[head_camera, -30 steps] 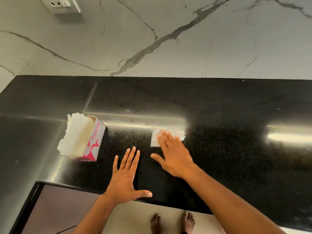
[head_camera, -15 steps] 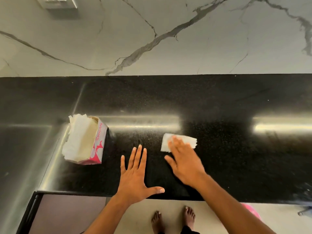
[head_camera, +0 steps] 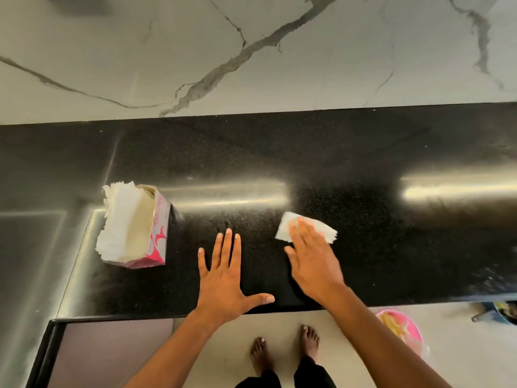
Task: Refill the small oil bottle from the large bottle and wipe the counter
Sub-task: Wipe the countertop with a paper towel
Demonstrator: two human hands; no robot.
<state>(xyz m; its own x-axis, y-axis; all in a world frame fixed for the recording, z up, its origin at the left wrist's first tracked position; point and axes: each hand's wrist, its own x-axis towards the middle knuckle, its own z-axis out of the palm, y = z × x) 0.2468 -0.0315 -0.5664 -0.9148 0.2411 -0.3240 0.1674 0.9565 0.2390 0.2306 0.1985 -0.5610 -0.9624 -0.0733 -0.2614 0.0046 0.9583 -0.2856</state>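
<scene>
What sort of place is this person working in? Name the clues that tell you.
Probably a home kitchen: a polished black stone counter, a marble-look wall behind it, and an open tissue box on it, while the right hand wipes with a tissue.

Bright even light, two long glare streaks on the glossy black tabletop (head_camera: pixel 335 152), motion blur on the right hand (head_camera: pixel 313 261), wide-angle bending of edges, lower right corner smeared

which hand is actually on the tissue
The right hand: its straight fingers press the white tissue on the counter. The left hand lies flat on bare counter.
</scene>
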